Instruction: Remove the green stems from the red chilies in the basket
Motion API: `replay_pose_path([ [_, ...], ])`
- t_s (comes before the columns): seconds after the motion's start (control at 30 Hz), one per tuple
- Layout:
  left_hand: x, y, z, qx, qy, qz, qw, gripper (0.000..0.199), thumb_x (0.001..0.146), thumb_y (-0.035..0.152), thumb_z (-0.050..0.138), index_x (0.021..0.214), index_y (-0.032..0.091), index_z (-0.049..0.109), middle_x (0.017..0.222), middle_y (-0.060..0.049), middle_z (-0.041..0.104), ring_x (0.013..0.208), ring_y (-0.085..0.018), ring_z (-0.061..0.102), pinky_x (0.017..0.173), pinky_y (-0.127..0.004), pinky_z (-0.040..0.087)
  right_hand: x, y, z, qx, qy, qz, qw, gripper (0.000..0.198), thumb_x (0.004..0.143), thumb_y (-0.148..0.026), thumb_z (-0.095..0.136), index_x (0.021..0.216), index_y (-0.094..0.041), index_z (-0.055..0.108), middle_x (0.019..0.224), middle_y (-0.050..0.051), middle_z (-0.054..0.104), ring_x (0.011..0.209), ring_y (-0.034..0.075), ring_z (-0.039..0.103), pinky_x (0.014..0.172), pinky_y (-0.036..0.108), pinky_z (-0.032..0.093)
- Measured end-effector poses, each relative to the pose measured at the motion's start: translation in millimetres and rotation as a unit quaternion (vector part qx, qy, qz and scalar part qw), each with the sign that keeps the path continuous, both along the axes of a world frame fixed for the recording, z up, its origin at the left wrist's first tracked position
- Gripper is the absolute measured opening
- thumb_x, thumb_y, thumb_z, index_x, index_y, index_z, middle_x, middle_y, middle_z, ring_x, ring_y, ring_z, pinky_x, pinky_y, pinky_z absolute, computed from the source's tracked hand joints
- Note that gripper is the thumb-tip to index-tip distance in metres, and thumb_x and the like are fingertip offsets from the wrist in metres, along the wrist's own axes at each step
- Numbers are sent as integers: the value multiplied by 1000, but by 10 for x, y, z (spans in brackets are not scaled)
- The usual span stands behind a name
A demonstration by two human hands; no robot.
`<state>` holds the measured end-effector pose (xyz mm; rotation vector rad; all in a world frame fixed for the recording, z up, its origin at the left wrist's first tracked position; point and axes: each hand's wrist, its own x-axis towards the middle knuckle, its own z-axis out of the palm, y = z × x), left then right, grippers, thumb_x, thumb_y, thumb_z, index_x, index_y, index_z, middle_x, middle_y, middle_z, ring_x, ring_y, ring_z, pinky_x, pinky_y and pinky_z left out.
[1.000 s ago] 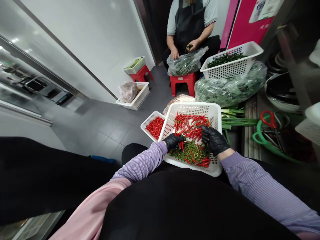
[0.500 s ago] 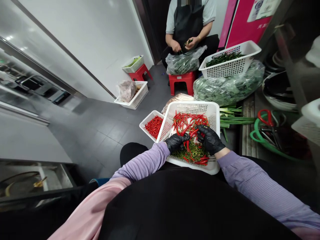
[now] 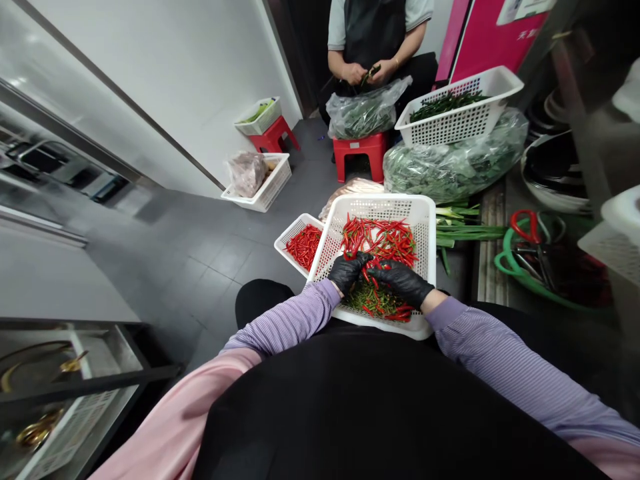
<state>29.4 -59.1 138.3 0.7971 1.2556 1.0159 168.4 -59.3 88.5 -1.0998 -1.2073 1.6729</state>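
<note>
A white perforated basket point(image 3: 427, 230) rests at my lap. Red chilies point(image 3: 397, 241) fill its far part, and a heap of green stems point(image 3: 377, 298) lies in the near part with some red chilies beside it. My left hand point(image 3: 347, 272), in a black glove, is closed on red chilies over the basket's middle. Close by, my right hand point(image 3: 401, 280), gloved too, has its fingertips pinched at the chilies between the two hands. The fingers partly hide what each one grips.
A smaller white basket point(image 3: 283, 245) of red chilies stands at left. Across from me a person point(image 3: 375, 40) handles greens above a bag point(image 3: 363, 113) on a red stool point(image 3: 357, 150). At right are a large bag of greens point(image 3: 450, 170) and a green basket point(image 3: 507, 257) with scissors point(image 3: 535, 233).
My right hand has moved left and down, toward my left hand, and the two are now nearly together. The co-worker's hands have come closer to each other. The view has shifted slightly.
</note>
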Motion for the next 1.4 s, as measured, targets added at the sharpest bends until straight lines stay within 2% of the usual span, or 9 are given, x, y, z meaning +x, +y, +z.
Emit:
replay_pose_path([
  [0.2, -43, 40, -58, -33, -11, -7, 999, 25, 58, 23, 83, 57, 10, 61, 49, 2, 54, 50, -7, 48, 55, -23, 41, -32, 15, -59, -1, -49, 34, 998, 39, 54, -52, 77, 69, -18, 68, 71, 2, 66, 70, 19, 57, 75, 36, 46],
  [0.43, -216, 156, -121, -208, -131, -65, 967, 17, 76, 19, 66, 62, 10, 61, 51, 0, 53, 40, -5, 44, 40, -18, 32, 101, 87, 29, 181, -230, 76, 953, 33, 67, -53, 66, 67, -20, 67, 67, 3, 63, 67, 20, 55, 66, 33, 41],
  [0.5, -218, 162, -111, -181, -151, -61, 970, 18, 75, 18, 67, 61, 10, 60, 54, -1, 55, 41, -4, 43, 39, -18, 30, 99, 73, 47, 164, -220, 54, 960, 33, 65, -52, 68, 66, -20, 65, 68, 3, 62, 69, 20, 55, 70, 34, 42],
  [0.7, -103, 116, -62, -84, -42, 17, 995, 15, 68, 21, 74, 67, 9, 66, 59, 0, 60, 44, -4, 42, 42, -20, 29, -5, -30, 42, -39, 53, -6, 998, 36, 60, -54, 75, 73, -21, 64, 73, 0, 64, 74, 20, 57, 79, 37, 46],
  [0.83, 21, 13, -70, -43, -22, 7, 999, 22, 61, 27, 80, 62, 11, 64, 52, 2, 55, 45, -6, 44, 46, -21, 31, -87, -55, 13, -49, 102, -31, 993, 40, 49, -47, 85, 75, -22, 67, 79, 0, 67, 81, 20, 59, 88, 39, 44],
  [0.97, 40, -12, -103, -65, -29, 5, 997, 18, 63, 24, 77, 65, 11, 64, 50, 3, 53, 41, -5, 41, 43, -22, 29, -44, -26, -15, -114, 117, -39, 986, 40, 47, -43, 87, 71, -20, 65, 71, 0, 64, 68, 16, 54, 68, 32, 45],
  [1.07, -75, 86, -124, -109, -52, 31, 992, 9, 69, 19, 69, 72, 11, 64, 58, 2, 60, 40, -4, 41, 42, -21, 30, 38, -8, 14, -174, 89, -20, 980, 40, 46, -41, 87, 66, -19, 61, 58, -4, 54, 52, 10, 41, 47, 26, 31],
  [1.23, -302, 212, -133, -150, 10, 131, 980, 5, 78, 18, 60, 79, 13, 61, 63, 2, 63, 35, -3, 36, 40, -21, 32, 81, -4, 84, -79, 65, -27, 994, 40, 53, -48, 83, 63, -19, 58, 58, -5, 52, 59, 12, 45, 56, 28, 38],
  [1.4, -207, 59, -134, -113, 19, 19, 993, 10, 78, 20, 63, 75, 11, 62, 60, 0, 61, 35, -4, 39, 39, -22, 31, 38, 21, 9, -30, 62, -20, 997, 36, 56, -49, 81, 68, -19, 65, 66, -2, 59, 72, 16, 53, 75, 34, 43],
])
